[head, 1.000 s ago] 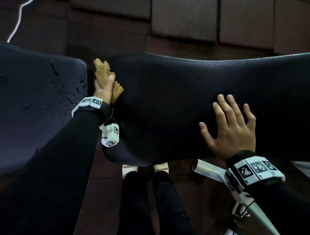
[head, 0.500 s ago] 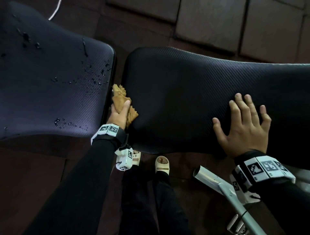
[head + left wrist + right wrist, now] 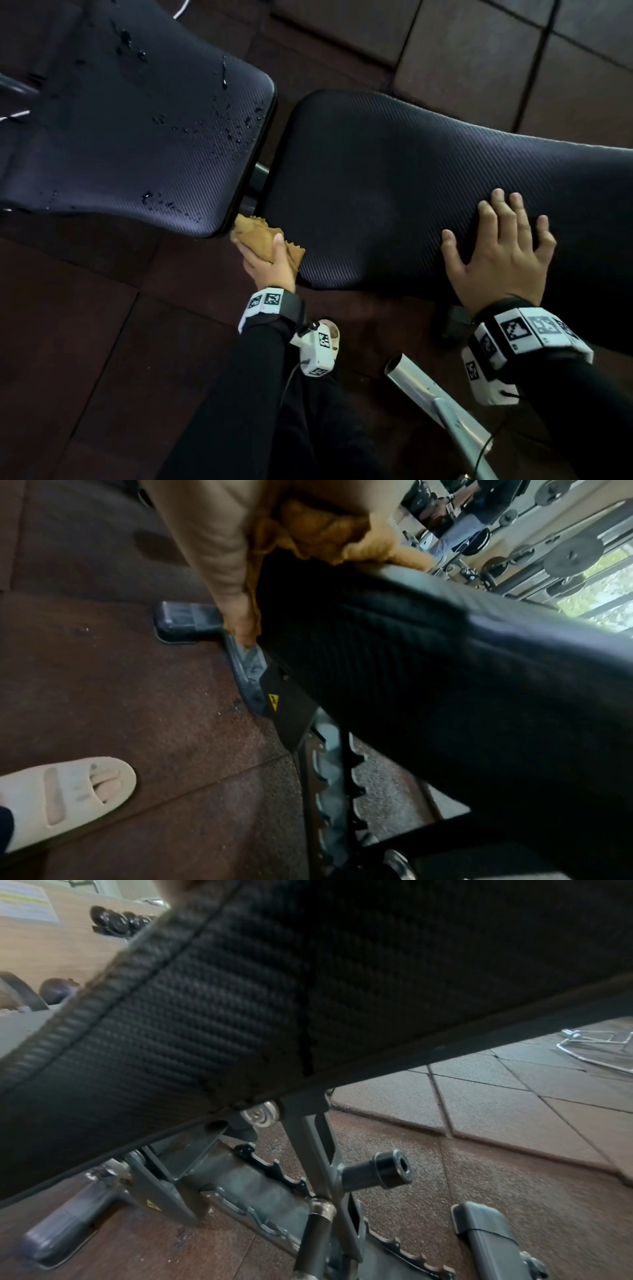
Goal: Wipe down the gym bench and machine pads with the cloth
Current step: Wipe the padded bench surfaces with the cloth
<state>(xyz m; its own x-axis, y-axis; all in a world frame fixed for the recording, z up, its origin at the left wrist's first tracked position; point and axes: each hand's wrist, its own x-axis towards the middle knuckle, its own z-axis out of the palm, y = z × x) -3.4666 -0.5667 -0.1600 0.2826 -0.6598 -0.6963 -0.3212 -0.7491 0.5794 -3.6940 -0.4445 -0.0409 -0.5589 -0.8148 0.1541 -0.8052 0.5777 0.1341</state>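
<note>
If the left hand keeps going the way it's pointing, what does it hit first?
The left hand, gripping the cloth, points into the gap between the two pads. The cloth likely meets the wet pad's near corner first, then the frame in the gap; depth is unclear.

A gym: weight plates (image 3: 571, 555) racked by a window, dumbbells (image 3: 116, 920) along the wall, rubber floor tiles (image 3: 496, 1096), and a padded adjustable bench (image 3: 394, 192).

cloth (image 3: 263, 240): mostly hidden in left hand (image 3: 267, 263)
right hand (image 3: 178, 890): cropped at top edge, wrist view
back pad (image 3: 428, 192): runs off right edge
</note>
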